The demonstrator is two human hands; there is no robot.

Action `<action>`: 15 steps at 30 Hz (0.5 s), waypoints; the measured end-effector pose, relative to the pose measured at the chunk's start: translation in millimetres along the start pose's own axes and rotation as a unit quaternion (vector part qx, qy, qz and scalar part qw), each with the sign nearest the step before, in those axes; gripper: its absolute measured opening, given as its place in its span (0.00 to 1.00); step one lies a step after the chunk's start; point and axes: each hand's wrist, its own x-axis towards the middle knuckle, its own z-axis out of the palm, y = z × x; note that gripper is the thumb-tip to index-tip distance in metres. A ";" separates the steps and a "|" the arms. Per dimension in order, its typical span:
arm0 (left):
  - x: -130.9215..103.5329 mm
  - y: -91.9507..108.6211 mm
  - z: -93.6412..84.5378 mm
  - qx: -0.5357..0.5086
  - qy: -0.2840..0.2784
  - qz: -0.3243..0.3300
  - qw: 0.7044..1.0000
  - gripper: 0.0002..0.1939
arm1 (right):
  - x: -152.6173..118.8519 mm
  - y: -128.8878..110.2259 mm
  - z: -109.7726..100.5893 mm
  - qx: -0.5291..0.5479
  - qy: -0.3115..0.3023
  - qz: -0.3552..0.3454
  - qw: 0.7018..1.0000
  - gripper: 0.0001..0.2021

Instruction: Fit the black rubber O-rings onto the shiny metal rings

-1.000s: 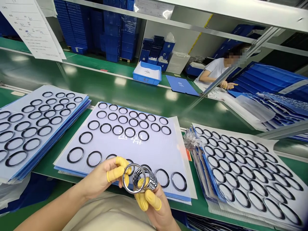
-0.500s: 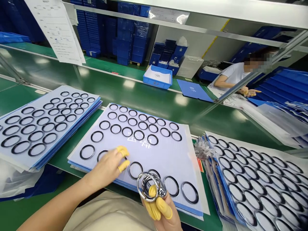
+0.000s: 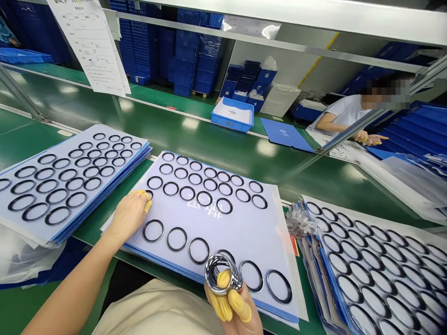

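My right hand (image 3: pixel 232 298), with yellow finger covers, holds a bunch of shiny chrome rings (image 3: pixel 217 274) low in front of me, the fingers hooked through them. My left hand (image 3: pixel 132 211) is at the left side of the middle sheet (image 3: pixel 251 228), its covered fingertips drawn together at the rim of a dark-edged ring (image 3: pixel 150 193). The hand hides most of that ring. Several similar rings lie flat in rows at the back of the sheet, and a front row includes a ring (image 3: pixel 176 239) between my hands.
Stacked sheets with rings lie left (image 3: pixel 66 174) and right (image 3: pixel 370 274). A crumpled clear plastic bundle (image 3: pixel 301 221) sits beside the right stack. Beyond are a blue tray (image 3: pixel 232 122) and a blue board (image 3: pixel 288 135). A co-worker (image 3: pixel 344 116) is at the far right, behind a metal post.
My left hand has moved left from the front row to the sheet's left side. The chrome rings in my right hand now line up more closely. The view has shifted slightly.
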 end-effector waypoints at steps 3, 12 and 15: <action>-11.6 15.1 1.2 -0.118 -0.011 -0.004 0.993 0.08 | 1.7 -0.5 1.3 0.004 0.003 -0.008 1.000 0.12; -47.2 78.1 15.6 -0.559 -0.241 -0.072 0.790 0.19 | 8.0 -1.7 15.1 -0.017 0.000 -0.025 1.000 0.15; -50.6 85.0 18.9 -0.632 -0.302 -0.125 0.703 0.15 | 6.5 -1.2 12.4 -0.024 -0.001 -0.032 0.999 0.15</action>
